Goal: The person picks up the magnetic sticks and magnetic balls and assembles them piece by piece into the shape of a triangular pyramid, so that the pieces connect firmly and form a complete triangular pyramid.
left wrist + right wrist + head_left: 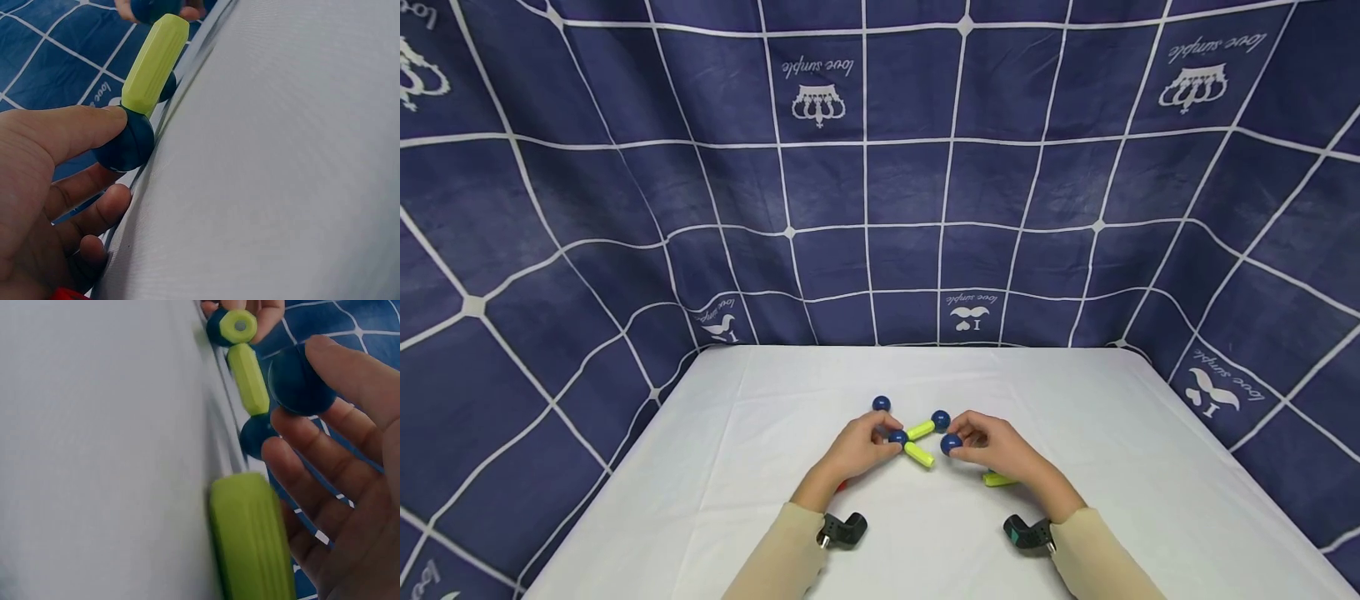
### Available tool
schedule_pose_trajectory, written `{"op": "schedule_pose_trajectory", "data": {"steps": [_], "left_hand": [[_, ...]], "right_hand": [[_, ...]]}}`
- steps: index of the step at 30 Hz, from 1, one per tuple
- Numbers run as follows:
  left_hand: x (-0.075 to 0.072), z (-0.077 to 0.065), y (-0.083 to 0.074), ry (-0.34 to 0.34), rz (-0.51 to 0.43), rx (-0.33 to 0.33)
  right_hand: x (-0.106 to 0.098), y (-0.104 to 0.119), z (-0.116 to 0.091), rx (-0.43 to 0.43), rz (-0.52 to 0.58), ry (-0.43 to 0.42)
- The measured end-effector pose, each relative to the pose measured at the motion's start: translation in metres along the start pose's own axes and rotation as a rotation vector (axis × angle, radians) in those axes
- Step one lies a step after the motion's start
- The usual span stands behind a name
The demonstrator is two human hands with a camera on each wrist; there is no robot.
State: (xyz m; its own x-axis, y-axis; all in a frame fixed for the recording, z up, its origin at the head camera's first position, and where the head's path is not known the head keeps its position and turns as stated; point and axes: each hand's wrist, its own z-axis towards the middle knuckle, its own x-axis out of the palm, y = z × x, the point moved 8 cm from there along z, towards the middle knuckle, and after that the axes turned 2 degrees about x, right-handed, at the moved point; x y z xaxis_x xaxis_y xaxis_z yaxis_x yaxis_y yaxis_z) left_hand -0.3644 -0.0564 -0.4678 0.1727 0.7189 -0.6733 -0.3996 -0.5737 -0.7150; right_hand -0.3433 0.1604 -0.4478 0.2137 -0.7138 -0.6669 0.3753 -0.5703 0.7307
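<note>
My left hand (859,444) pinches a blue ball (898,438) between thumb and fingers. Two yellow-green rods join that ball: one rod (921,430) runs to a second blue ball (941,420), and the other rod (920,455) points toward the right front with its end bare. In the right wrist view, a grey dot marks that rod's bare end (240,325). Another blue ball (300,381) is held by my right hand (996,446) in its thumb and fingertips. This ball is apart from the joined pieces, close to the bare rod end.
A loose blue ball (881,403) lies behind my left hand. One yellow-green rod (998,479) lies by my right wrist, partly hidden. Something red (841,486) peeks out beneath the left wrist. The white-covered table (760,433) meets a blue gridded curtain (902,183).
</note>
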Motion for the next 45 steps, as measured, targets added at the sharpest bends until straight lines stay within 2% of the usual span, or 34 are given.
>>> {"op": "schedule_pose_trajectory", "data": {"steps": [8, 14, 21, 31, 38, 45], "left_hand": [[-0.001, 0.001, 0.0, -0.005, 0.0, 0.01], [-0.001, 0.001, 0.0, -0.004, 0.0, 0.014], [-0.002, 0.001, 0.0, -0.005, -0.01, 0.018], [0.001, 0.001, 0.001, 0.0, -0.017, 0.011], [0.001, 0.001, 0.0, 0.003, -0.016, 0.011], [0.002, 0.001, 0.0, 0.007, -0.017, 0.007]], "right_hand": [[0.015, 0.005, -0.005, -0.045, 0.019, 0.142], [0.021, 0.007, -0.004, -0.042, 0.037, 0.174], [0.024, 0.005, -0.003, -0.049, 0.031, 0.173], [0.019, 0.0, -0.005, -0.05, -0.055, 0.128], [0.012, -0.007, -0.005, -0.005, -0.084, 0.084], [0.008, -0.008, -0.006, 0.017, -0.085, 0.103]]}}
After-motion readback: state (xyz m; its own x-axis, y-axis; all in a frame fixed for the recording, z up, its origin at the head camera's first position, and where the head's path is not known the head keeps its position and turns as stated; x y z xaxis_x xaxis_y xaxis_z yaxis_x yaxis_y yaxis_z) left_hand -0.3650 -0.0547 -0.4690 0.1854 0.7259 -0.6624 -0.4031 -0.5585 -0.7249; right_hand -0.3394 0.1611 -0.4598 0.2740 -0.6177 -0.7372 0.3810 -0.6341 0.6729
